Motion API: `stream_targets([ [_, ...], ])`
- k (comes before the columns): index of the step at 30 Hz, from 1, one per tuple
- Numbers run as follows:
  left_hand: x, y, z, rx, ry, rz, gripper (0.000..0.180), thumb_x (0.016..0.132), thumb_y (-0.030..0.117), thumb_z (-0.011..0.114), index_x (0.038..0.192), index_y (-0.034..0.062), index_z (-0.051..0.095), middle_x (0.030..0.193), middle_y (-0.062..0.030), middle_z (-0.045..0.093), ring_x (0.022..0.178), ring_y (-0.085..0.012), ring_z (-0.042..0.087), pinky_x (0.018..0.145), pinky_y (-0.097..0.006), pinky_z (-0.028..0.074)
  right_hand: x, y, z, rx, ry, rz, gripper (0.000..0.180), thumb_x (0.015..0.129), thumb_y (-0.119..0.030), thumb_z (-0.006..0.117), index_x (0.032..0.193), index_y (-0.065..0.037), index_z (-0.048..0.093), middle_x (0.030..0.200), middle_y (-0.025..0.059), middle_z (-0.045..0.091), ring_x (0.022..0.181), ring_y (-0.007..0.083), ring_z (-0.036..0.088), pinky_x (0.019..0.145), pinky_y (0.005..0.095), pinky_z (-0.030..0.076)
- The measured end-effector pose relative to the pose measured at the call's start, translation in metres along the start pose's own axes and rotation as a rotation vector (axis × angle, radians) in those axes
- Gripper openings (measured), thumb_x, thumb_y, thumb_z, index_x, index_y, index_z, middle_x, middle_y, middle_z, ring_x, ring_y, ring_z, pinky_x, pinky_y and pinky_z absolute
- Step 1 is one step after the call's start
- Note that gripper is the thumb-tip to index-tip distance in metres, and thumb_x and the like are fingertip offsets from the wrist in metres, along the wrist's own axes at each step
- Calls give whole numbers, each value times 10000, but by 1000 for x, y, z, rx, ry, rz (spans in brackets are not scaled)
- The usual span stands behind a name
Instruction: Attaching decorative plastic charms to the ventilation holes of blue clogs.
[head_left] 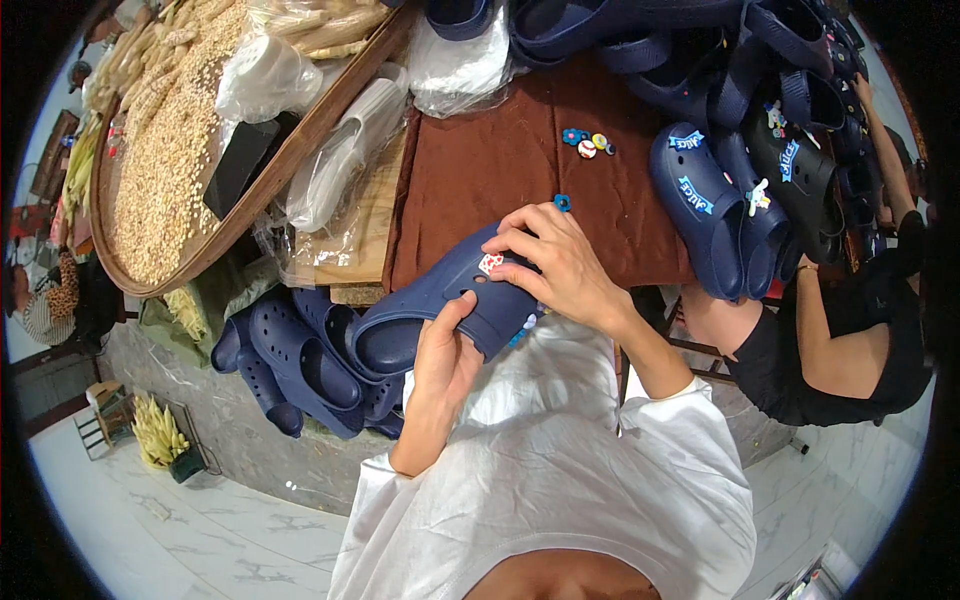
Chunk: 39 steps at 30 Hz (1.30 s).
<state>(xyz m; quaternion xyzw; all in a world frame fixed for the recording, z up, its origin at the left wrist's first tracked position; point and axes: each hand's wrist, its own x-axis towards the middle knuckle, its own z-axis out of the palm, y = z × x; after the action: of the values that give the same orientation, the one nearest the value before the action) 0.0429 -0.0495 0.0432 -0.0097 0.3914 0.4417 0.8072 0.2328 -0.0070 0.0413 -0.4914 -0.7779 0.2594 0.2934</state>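
A navy clog (pixel 400 315) with round holes is held in front of me, tilted, its toe pointing right. My left hand (pixel 447 355) grips it from below, with the thumb on top of the toe part. My right hand (pixel 560 262) bends over the toe, thumb and forefinger closed about a small red-and-white shoe charm (pixel 490 263) on the clog. A blue charm (pixel 527 325) shows at the clog's right side. Just beyond my right hand is a blue flower charm (pixel 562 203). Farther back, several loose charms (pixel 588 145) lie on the brown cloth (pixel 480 165).
Decorated navy clogs (pixel 700 215) stand right, with more clogs (pixel 660 60) piled behind. Plain clogs (pixel 300 360) hang or lie below left. A woven tray (pixel 330 115) of corn kernels and a plastic-wrapped pale shoe (pixel 345 150) are left. A person in black (pixel 850 340) sits right.
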Motion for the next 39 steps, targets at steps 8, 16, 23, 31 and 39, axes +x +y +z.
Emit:
stream_targets([
  [8, 8, 3, -11, -19, 31, 30, 393, 939, 10, 528, 1314, -96, 478, 1270, -203, 615, 1166, -305, 638, 1031, -458, 529, 2, 17, -12, 193, 160, 110, 150, 907, -173, 669, 991, -60, 719, 964, 95, 657, 954, 288, 623, 861, 394, 487],
  [16, 8, 9, -12, -56, 55, 27, 345, 909, 2, 569, 1238, -97, 541, 1219, -208, 646, 1111, -316, 659, 1037, -454, 516, -5, 123, -24, -197, 524, 323, 156, 901, -83, 662, 1055, -77, 638, 968, 129, 602, 867, 288, 654, 762, 404, 512],
  [23, 7, 9, -8, -49, 84, 0, 340, 904, 16, 585, 1226, -89, 550, 1189, -190, 661, 1104, -311, 661, 1030, -452, 519, 0, 166, -29, -326, 497, 388, 237, 884, -141, 716, 1096, -68, 639, 996, 120, 596, 836, 265, 642, 749, 399, 508],
  [31, 7, 13, -8, -59, 57, -17, 343, 916, 34, 572, 1233, -92, 541, 1196, -189, 660, 1101, -305, 664, 1025, -447, 523, 5, 177, -33, -326, 498, 442, 220, 871, -134, 734, 1038, -49, 619, 903, 125, 625, 799, 290, 641, 719, 419, 508],
  [39, 2, 12, 1, -7, 87, 4, 336, 907, 35, 561, 1216, -97, 556, 1180, -186, 666, 1081, -289, 672, 1011, -431, 534, -1, 97, -33, 76, 410, 429, 137, 932, -111, 666, 1038, -28, 643, 906, 68, 671, 824, 150, 653, 731, 311, 520],
])
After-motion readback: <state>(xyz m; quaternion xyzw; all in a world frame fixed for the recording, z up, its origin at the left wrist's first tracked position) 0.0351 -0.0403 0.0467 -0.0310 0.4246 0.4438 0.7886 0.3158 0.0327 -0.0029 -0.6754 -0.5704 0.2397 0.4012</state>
